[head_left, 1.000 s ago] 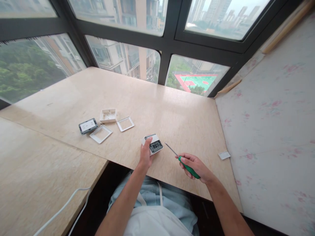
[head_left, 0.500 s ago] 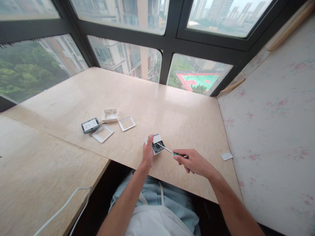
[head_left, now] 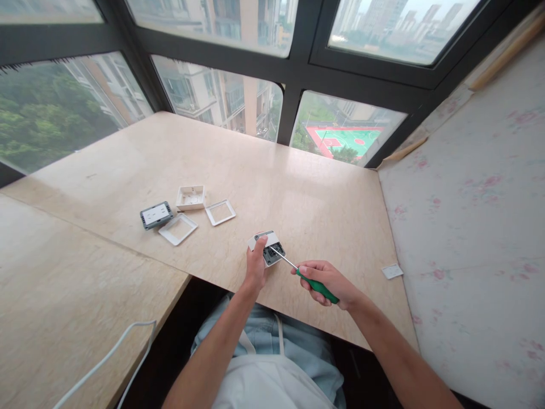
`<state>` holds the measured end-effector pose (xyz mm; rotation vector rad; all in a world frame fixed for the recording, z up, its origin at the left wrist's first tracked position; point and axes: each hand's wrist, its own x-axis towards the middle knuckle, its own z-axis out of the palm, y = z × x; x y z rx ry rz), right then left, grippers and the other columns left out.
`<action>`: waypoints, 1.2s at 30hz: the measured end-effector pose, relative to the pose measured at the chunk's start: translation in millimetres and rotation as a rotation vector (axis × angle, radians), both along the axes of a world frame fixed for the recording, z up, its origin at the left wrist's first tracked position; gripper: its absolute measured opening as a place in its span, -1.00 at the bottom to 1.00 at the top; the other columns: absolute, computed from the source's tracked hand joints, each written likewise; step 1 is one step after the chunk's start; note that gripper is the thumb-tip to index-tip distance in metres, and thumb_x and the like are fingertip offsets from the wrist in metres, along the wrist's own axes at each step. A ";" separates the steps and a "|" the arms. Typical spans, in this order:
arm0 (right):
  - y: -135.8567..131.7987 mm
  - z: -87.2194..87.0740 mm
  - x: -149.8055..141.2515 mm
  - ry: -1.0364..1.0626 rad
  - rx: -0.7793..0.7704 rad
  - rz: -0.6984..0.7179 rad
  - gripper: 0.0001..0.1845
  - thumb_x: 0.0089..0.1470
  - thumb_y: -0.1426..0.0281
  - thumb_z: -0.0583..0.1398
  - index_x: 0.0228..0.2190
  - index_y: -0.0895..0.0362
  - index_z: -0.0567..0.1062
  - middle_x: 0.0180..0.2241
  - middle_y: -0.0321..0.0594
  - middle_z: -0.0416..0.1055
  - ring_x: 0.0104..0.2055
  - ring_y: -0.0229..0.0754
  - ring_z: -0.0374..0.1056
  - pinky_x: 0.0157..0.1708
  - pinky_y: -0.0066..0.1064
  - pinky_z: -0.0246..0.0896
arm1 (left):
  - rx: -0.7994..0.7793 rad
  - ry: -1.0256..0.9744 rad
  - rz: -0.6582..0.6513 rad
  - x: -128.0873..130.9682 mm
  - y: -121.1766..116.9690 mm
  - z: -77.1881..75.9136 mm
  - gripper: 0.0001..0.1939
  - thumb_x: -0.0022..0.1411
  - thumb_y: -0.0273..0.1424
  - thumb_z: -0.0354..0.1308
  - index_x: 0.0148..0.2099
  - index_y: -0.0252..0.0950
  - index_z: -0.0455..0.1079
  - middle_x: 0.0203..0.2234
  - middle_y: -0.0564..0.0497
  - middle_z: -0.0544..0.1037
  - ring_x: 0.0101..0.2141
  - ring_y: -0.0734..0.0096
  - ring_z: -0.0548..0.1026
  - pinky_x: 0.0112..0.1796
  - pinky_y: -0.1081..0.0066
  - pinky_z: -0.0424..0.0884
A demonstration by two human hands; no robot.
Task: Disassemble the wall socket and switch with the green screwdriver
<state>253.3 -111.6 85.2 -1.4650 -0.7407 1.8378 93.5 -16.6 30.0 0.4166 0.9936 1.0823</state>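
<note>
My left hand [head_left: 255, 266] grips a white socket box [head_left: 267, 247] with a dark grey insert, tilted up on the beige table [head_left: 298, 199] near its front edge. My right hand [head_left: 326, 281] is closed around a green-handled screwdriver [head_left: 317, 287]. Its thin metal shaft reaches left and its tip touches the grey insert. Further left on the table lie a grey-framed socket module [head_left: 156, 215], an open white back box [head_left: 191, 197] and two white square frames [head_left: 177, 228] [head_left: 220, 212].
A small white piece [head_left: 392, 271] lies at the table's right edge beside a flowered wall panel [head_left: 477, 216]. Dark-framed windows run along the far side. A white cable [head_left: 106, 358] hangs off the lower table at the left. My lap in light blue sits below the table edge.
The screwdriver tip moved left from beside the socket box onto its grey insert and stays there. My right hand shifted slightly, showing more of the green handle. The left hand kept its hold.
</note>
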 end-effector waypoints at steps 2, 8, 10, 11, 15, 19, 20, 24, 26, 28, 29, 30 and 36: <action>-2.5 -6.2 -3.4 0.112 -0.026 -0.049 -0.46 -0.03 0.00 0.36 -0.20 0.20 0.56 -0.56 -0.43 0.34 -0.78 -0.50 0.09 -0.86 -0.64 -0.16 | -0.013 -0.011 -0.001 -0.1 0.3 2.5 -0.51 -0.10 -0.10 0.43 -0.22 -0.32 0.44 -0.49 0.11 0.50 -0.49 0.47 0.46 -0.33 0.42 0.43; -6.7 -12.2 -9.2 0.245 -0.056 -0.107 -0.53 -0.02 0.07 0.39 -0.23 0.20 0.57 -0.57 -0.41 0.36 -0.78 -0.51 0.08 -0.86 -0.65 -0.17 | -0.022 -0.047 -0.004 -0.9 -0.1 7.7 -0.49 -0.12 -0.09 0.46 -0.24 -0.32 0.44 -0.50 0.11 0.48 -0.50 0.49 0.45 -0.40 0.47 0.43; -8.2 -13.9 -10.0 0.277 -0.062 -0.118 -0.53 -0.03 0.08 0.40 -0.23 0.20 0.57 -0.57 -0.41 0.36 -0.78 -0.52 0.06 -0.86 -0.65 -0.18 | -0.029 -0.057 -0.001 -1.2 0.1 7.6 -0.48 -0.13 -0.09 0.46 -0.22 -0.33 0.44 -0.48 0.10 0.49 -0.49 0.49 0.46 -0.42 0.48 0.42; -8.7 -15.2 -10.7 0.292 -0.065 -0.124 -0.53 -0.04 0.08 0.40 -0.23 0.20 0.57 -0.57 -0.42 0.36 -0.78 -0.52 0.05 -0.86 -0.65 -0.19 | -0.041 -0.066 0.001 -1.4 0.2 7.3 -0.47 -0.14 -0.09 0.46 -0.21 -0.32 0.45 -0.47 0.10 0.50 -0.49 0.48 0.46 -0.43 0.49 0.41; -9.6 -21.4 -15.8 0.333 -0.068 -0.186 -0.52 -0.09 0.08 0.43 -0.24 0.18 0.58 -0.58 -0.44 0.34 -0.78 -0.54 0.03 -0.86 -0.67 -0.19 | -0.072 -0.100 0.010 -2.7 -0.8 5.8 -0.47 -0.17 -0.07 0.47 -0.26 -0.31 0.43 -0.48 0.10 0.50 -0.49 0.46 0.47 -0.45 0.49 0.40; -10.4 -23.5 -17.9 0.315 -0.054 -0.169 -0.49 -0.08 0.07 0.43 -0.21 0.17 0.58 -0.57 -0.44 0.34 -0.78 -0.53 0.05 -0.86 -0.67 -0.17 | -0.062 -0.118 0.023 -3.9 -3.0 6.1 -0.48 -0.16 -0.07 0.48 -0.28 -0.31 0.42 -0.48 0.11 0.50 -0.49 0.47 0.47 -0.41 0.47 0.42; -10.8 -22.5 -16.8 0.295 -0.049 -0.139 -0.49 -0.06 0.06 0.42 -0.20 0.18 0.58 -0.57 -0.43 0.35 -0.78 -0.52 0.06 -0.86 -0.66 -0.16 | -0.067 -0.119 0.023 -3.9 -3.4 6.4 -0.48 -0.16 -0.06 0.48 -0.28 -0.30 0.42 -0.48 0.11 0.49 -0.49 0.47 0.47 -0.42 0.47 0.41; -10.4 -12.2 -7.4 0.169 -0.028 -0.051 -0.46 -0.02 0.02 0.39 -0.19 0.21 0.57 -0.57 -0.40 0.38 -0.79 -0.49 0.11 -0.87 -0.64 -0.16 | -0.056 -0.094 -0.007 -3.6 -3.8 7.4 -0.46 -0.16 -0.06 0.48 -0.25 -0.32 0.44 -0.48 0.11 0.50 -0.49 0.46 0.47 -0.42 0.47 0.39; -7.5 -5.6 -2.3 0.117 -0.024 -0.032 -0.46 -0.01 0.01 0.38 -0.19 0.22 0.57 -0.57 -0.40 0.38 -0.79 -0.48 0.14 -0.88 -0.64 -0.15 | -0.049 -0.073 -0.014 -3.3 -3.9 7.4 -0.46 -0.16 -0.06 0.48 -0.25 -0.31 0.44 -0.49 0.11 0.50 -0.48 0.46 0.47 -0.40 0.46 0.39; -3.8 -0.3 0.3 0.086 -0.023 -0.013 -0.45 -0.01 0.02 0.38 -0.18 0.21 0.56 -0.57 -0.40 0.39 -0.79 -0.47 0.15 -0.87 -0.64 -0.14 | -0.046 -0.055 -0.014 -3.3 -3.9 7.5 -0.47 -0.15 -0.05 0.48 -0.27 -0.31 0.43 -0.49 0.11 0.50 -0.48 0.47 0.47 -0.39 0.46 0.39; -2.3 1.3 0.3 0.076 -0.020 -0.006 -0.46 -0.01 0.02 0.37 -0.18 0.21 0.56 -0.56 -0.40 0.39 -0.78 -0.47 0.15 -0.87 -0.64 -0.13 | -0.046 -0.049 -0.012 -3.5 -3.8 7.7 -0.47 -0.15 -0.05 0.48 -0.28 -0.31 0.43 -0.49 0.11 0.50 -0.48 0.47 0.46 -0.39 0.45 0.39; -1.2 2.0 -0.9 0.069 -0.017 -0.003 -0.46 0.00 0.02 0.37 -0.18 0.21 0.56 -0.56 -0.40 0.39 -0.78 -0.47 0.16 -0.87 -0.64 -0.13 | -0.047 -0.046 -0.009 -3.6 -3.7 8.0 -0.47 -0.15 -0.05 0.48 -0.29 -0.31 0.42 -0.49 0.11 0.49 -0.49 0.47 0.46 -0.39 0.45 0.39; -9.0 -10.7 -22.6 0.129 -0.003 -0.099 -0.43 -0.02 -0.03 0.36 -0.19 0.19 0.53 -0.57 -0.44 0.35 -0.79 -0.48 0.11 -0.87 -0.63 -0.16 | -0.043 -0.046 0.040 -2.2 -3.0 10.7 -0.44 -0.16 -0.03 0.48 -0.26 -0.32 0.44 -0.47 0.10 0.50 -0.48 0.45 0.48 -0.33 0.40 0.44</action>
